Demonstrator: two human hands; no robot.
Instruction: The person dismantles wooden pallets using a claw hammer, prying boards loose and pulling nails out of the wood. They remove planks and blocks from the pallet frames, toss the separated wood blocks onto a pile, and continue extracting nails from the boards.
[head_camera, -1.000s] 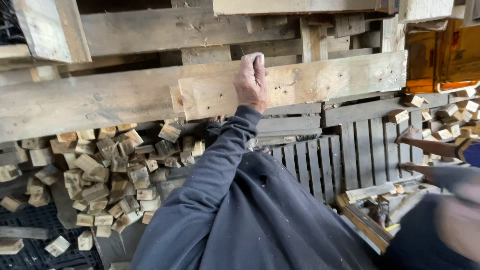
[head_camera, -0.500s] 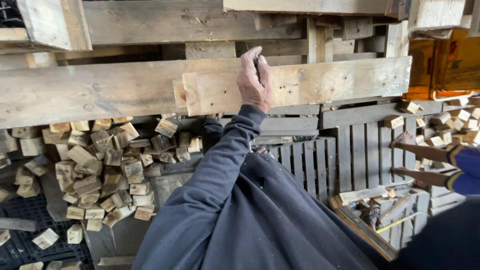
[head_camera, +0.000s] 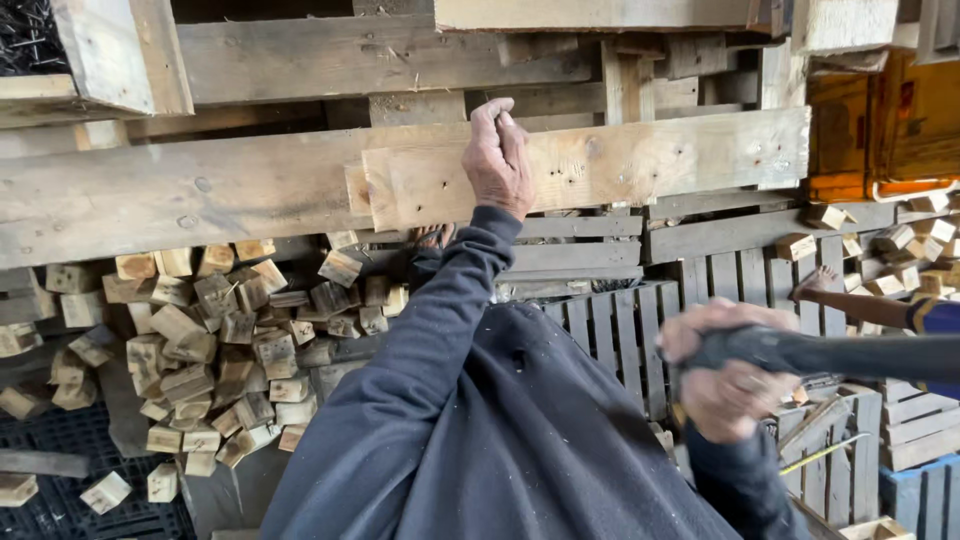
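Note:
My left hand (head_camera: 497, 160) is raised against a pale wooden plank (head_camera: 650, 165) that lies across a stack of pallets. Its fingers curl over the plank's top edge, with the fingertips pinched together; anything small between them is too tiny to make out. My dark sleeve (head_camera: 450, 400) fills the lower middle. My right hand (head_camera: 730, 385), blurred by motion at lower right, is closed around the dark handle of a tool (head_camera: 850, 355) that runs off to the right. The tool's head is out of view.
A heap of small wooden blocks (head_camera: 220, 330) lies at left below a long weathered board (head_camera: 150, 195). Grey pallet slats (head_camera: 610, 340) stand under the plank. An orange crate (head_camera: 900, 120) sits at upper right. Another person's hand (head_camera: 815, 285) and blue sleeve (head_camera: 935, 315) reach in from the right.
My right hand has swung in from the right edge toward the middle with the dark tool. My left hand stays on the plank's top edge.

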